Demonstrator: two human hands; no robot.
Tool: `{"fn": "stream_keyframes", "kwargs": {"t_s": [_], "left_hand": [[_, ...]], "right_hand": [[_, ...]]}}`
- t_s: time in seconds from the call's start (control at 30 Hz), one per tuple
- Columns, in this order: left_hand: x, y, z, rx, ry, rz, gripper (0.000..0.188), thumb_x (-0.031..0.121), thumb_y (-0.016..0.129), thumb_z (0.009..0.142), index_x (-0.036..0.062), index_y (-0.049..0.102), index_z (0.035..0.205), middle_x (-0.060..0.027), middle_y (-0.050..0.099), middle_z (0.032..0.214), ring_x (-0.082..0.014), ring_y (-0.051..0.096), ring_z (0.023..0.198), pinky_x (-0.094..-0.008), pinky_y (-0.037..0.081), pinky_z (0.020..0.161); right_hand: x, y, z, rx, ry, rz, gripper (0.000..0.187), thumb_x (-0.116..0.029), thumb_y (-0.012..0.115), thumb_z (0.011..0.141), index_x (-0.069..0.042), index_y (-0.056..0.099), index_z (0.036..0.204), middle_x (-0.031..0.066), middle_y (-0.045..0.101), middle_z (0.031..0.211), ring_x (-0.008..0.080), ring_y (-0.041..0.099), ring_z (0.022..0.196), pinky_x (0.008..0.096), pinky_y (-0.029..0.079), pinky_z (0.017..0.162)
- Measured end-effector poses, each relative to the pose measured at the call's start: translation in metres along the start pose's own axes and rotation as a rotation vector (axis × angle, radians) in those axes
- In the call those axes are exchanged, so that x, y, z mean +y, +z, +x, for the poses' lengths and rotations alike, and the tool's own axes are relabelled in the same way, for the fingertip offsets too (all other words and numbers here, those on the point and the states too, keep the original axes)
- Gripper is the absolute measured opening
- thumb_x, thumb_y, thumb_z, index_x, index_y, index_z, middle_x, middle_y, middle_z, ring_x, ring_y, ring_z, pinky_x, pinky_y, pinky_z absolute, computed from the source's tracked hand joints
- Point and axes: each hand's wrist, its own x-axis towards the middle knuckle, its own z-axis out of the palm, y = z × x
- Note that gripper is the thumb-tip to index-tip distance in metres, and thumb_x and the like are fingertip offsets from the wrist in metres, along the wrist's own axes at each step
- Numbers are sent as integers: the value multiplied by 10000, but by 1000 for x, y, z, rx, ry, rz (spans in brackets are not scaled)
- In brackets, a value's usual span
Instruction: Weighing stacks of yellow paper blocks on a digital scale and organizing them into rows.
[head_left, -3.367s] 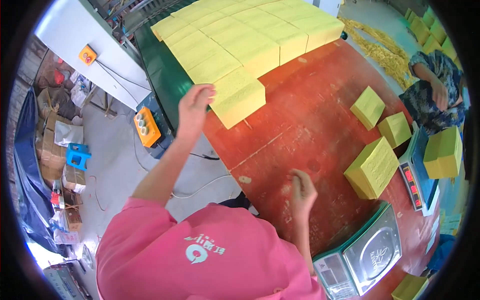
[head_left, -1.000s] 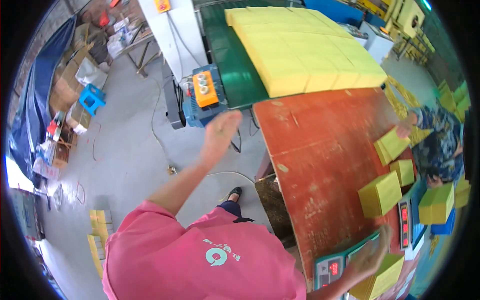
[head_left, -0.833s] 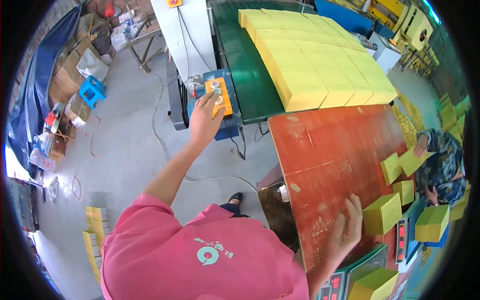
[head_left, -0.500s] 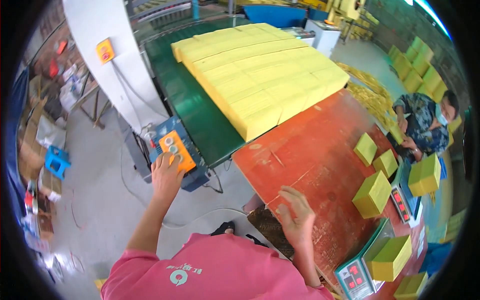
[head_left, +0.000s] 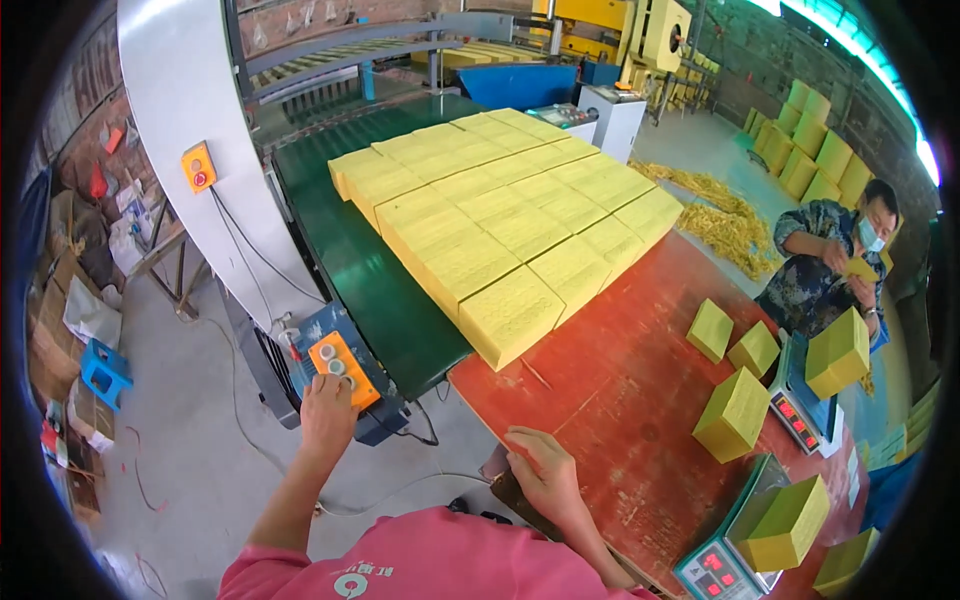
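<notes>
My left hand (head_left: 328, 412) is at the lower end of an orange push-button box (head_left: 343, 366), its fingers bent against the buttons. The box sits on a blue machine housing beside the green conveyor belt (head_left: 425, 358). A wide block of yellow paper stacks (head_left: 500, 215), split by seams into rows, lies across the belt, its near end reaching over the red table (head_left: 620, 400). My right hand (head_left: 545, 475) is at the table's left edge, fingers loosely extended, thumb apart, holding nothing. It is well short of the yellow stacks.
Two digital scales, one green (head_left: 725, 560) and one blue (head_left: 806, 400), stand at the right with yellow blocks (head_left: 732, 415) around them. A masked co-worker (head_left: 825, 260) handles a yellow piece there. A white machine column (head_left: 200, 110) rises at left; a cable (head_left: 400, 484) crosses the floor.
The yellow stacks have shifted toward me, farther onto the red table. My left hand's fingers have bent in at the buttons. My right hand has lowered toward the table edge. The view has tilted up.
</notes>
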Motion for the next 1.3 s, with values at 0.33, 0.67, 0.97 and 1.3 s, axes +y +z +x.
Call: {"fn": "stream_keyframes", "kwargs": {"t_s": [0.33, 0.67, 0.97, 1.3], "left_hand": [[3, 6, 6, 6, -18, -12, 399, 104, 780, 656, -8, 645, 1015, -108, 563, 992, -303, 538, 997, -402, 468, 859], [6, 8, 0, -34, -51, 16, 401, 74, 791, 671, 7, 642, 1037, -107, 537, 1044, -303, 528, 1022, -396, 485, 865], [8, 0, 8, -43, 24, 2, 405, 59, 757, 724, -15, 612, 1096, -130, 531, 1055, -317, 529, 1028, -415, 480, 866], [10, -20, 14, -235, -6, 99, 420, 212, 772, 732, 18, 655, 1086, -131, 567, 1031, -301, 535, 1045, -432, 466, 862]], "right_hand": [[83, -12, -67, 72, 202, -266, 224, -128, 645, 847, -33, 680, 1047, 188, 655, 1152, 356, 622, 1070, 411, 515, 904], [82, -9, -82, 151, 195, -223, 199, -118, 653, 855, -36, 680, 1035, 178, 650, 1163, 353, 617, 1075, 423, 524, 881], [81, -32, -79, 245, 212, -213, 185, -90, 635, 853, -26, 682, 1020, 193, 658, 1139, 369, 617, 1071, 414, 510, 902], [76, -49, -101, 310, 375, -160, 196, -55, 633, 841, -5, 683, 1025, 201, 655, 1157, 359, 622, 1087, 404, 509, 916]]}}
